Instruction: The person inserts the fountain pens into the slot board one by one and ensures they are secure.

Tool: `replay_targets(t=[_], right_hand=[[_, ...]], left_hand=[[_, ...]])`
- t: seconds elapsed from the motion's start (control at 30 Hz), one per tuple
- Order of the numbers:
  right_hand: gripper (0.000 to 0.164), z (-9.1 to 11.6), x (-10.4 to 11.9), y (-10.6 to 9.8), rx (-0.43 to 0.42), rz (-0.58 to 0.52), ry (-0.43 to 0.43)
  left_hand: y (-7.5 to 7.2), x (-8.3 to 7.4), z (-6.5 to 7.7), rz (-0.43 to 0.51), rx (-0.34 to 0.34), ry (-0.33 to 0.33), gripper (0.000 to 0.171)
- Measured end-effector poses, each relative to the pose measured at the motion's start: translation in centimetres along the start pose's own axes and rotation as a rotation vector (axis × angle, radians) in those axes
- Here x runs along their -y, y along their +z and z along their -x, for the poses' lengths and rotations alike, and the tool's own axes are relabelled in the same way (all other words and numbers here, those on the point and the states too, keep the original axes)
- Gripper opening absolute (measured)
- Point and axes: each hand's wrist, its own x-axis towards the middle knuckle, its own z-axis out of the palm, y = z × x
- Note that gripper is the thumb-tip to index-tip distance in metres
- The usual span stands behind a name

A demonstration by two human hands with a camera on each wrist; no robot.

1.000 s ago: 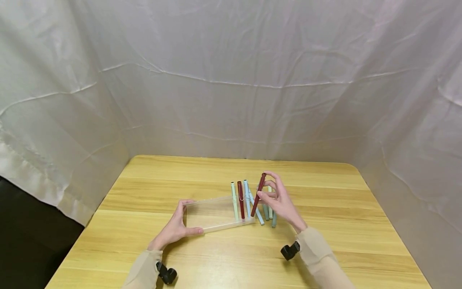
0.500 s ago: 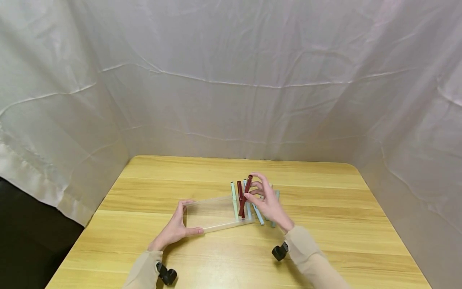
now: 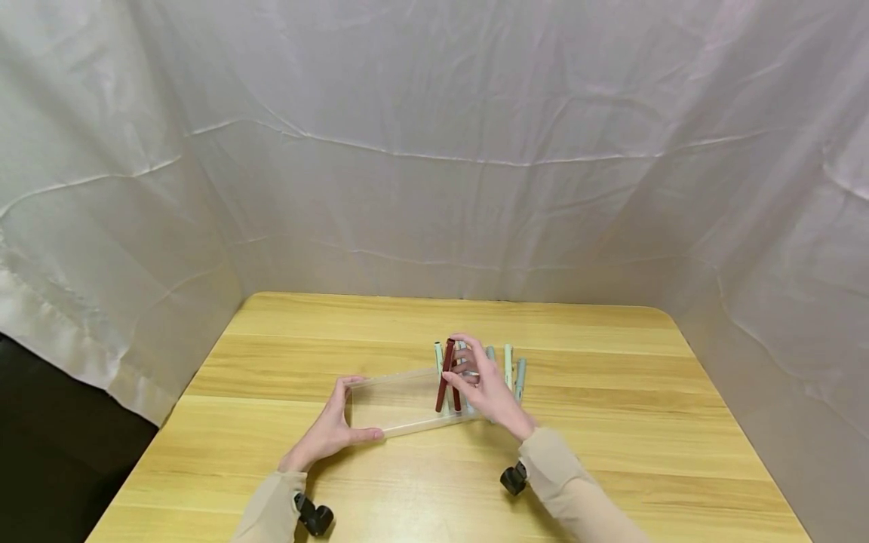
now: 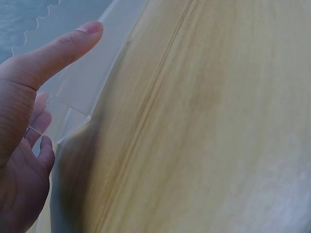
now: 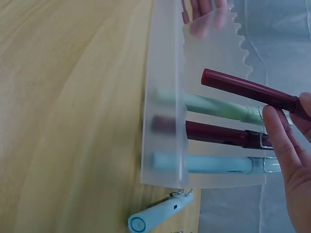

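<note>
A clear plastic pen tray with a scalloped edge lies on the table. My left hand holds its left end, thumb on the front edge and fingers at the back edge. Between thumb and fingers, my right hand pinches a capped dark red pen, tilted above the tray. Below it, side by side at the tray's right end, rest a light green pen, another dark red pen and a light blue pen. In the head view the right hand partly hides them.
Just past the tray's right end lie a loose light blue pen, a pale green pen and grey-green pens. The wooden table is backed by a hanging pale curtain.
My right hand has carried the dark red pen leftward, from the tray's right end to over the pens in it. My left hand and the tray have stayed in place.
</note>
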Motion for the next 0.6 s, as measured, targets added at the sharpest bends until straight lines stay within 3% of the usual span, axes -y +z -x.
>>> replay_targets(t=[0.6], right_hand=[[0.058,0.0,0.0,1.5,0.003,0.107,-0.098]], left_hand=[[0.0,0.2,0.0,-0.015,-0.02,0.039,0.099]])
